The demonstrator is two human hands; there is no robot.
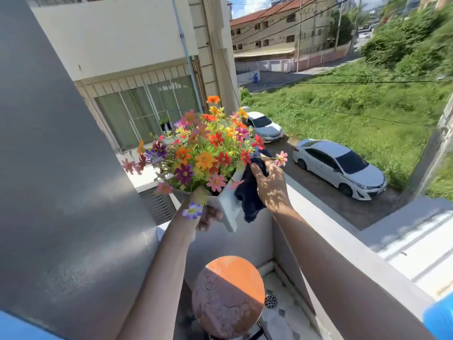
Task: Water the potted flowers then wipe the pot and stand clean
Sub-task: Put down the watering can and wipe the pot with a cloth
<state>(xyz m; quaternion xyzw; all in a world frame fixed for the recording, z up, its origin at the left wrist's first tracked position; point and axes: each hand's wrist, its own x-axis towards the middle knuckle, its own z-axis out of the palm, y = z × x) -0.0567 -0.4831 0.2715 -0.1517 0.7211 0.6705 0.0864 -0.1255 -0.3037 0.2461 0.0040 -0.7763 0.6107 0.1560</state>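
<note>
A white square pot (226, 207) full of colourful flowers (201, 155) is lifted off the round orange stand (229, 295) and held in the air above it. My left hand (204, 213) grips the pot from below at its near left corner, partly hidden by blossoms. My right hand (269, 185) presses a dark blue cloth (250, 195) flat against the pot's right side. The stand's top is stained and half in shade.
A grey wall (73, 168) closes the left side. The balcony parapet (343, 244) runs along the right, with a street and parked cars far below. A floor drain (270, 301) lies beside the stand. A blue object (438, 320) shows at the lower right edge.
</note>
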